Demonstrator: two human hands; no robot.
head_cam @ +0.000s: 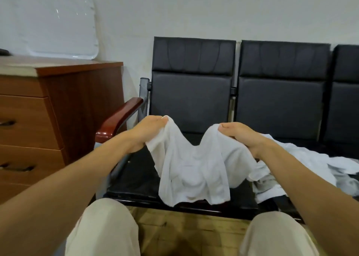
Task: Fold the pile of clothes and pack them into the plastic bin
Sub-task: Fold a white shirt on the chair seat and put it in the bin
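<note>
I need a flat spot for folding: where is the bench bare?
The left seat is bare between the armrest and the garment held by the left hand and right hand. The next seat is crowded with the pile.

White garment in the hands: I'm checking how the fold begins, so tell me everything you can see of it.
The white cloth garment looks thin and soft, and it is unfolded and wrinkled. The left hand and right hand each grip an upper corner, so its top edge sags in a V between them. Its lower part drapes onto the black padded bench seat, the stitched hem reaching the seat's front edge. Its right side meets the pile of pale clothes.
</note>
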